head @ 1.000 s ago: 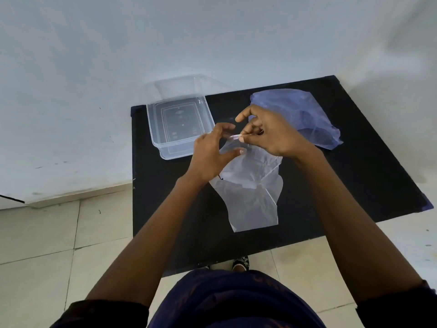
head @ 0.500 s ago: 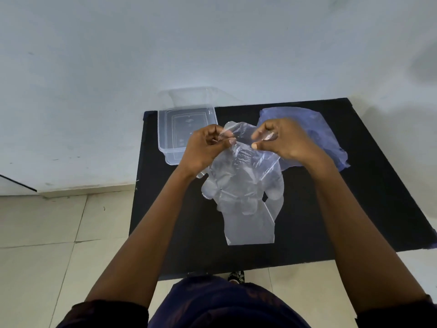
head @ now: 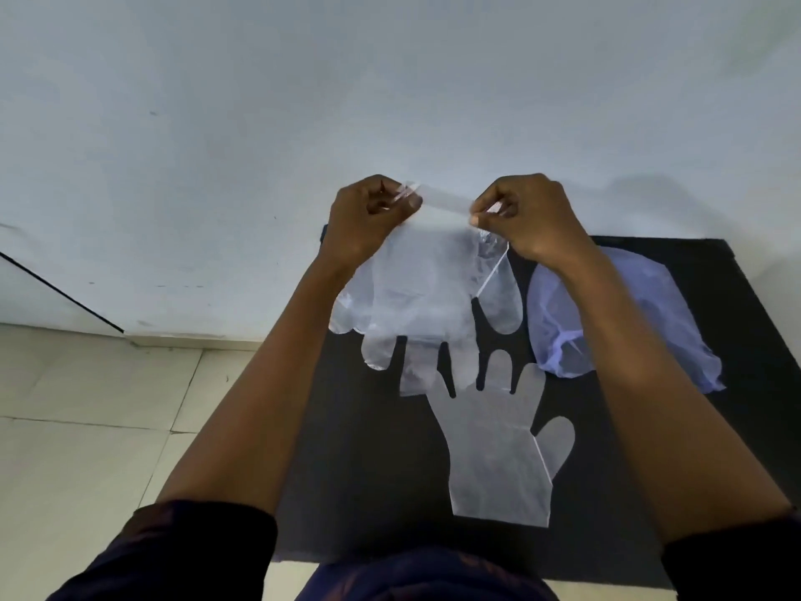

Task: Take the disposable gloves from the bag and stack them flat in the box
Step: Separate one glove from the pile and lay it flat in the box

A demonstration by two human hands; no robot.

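Observation:
My left hand (head: 368, 219) and my right hand (head: 529, 219) pinch the cuff of a clear disposable glove (head: 424, 305) and hold it up above the black table (head: 368, 470), its fingers hanging down. A second clear glove (head: 498, 444) lies flat on the table below it, fingers pointing away from me. The bluish plastic bag (head: 563, 323) lies crumpled to the right, partly behind my right forearm. The clear box is hidden behind the raised glove and my left hand.
A white wall (head: 390, 101) rises right behind the table's far edge. Pale floor tiles (head: 86, 427) lie to the left of the table. My dark-clothed body (head: 424, 574) is at the table's near edge.
Both hands have lifted the glove higher and pulled its cuff apart, so it hangs spread out. A second glove now lies flat on the table. The box has gone out of sight.

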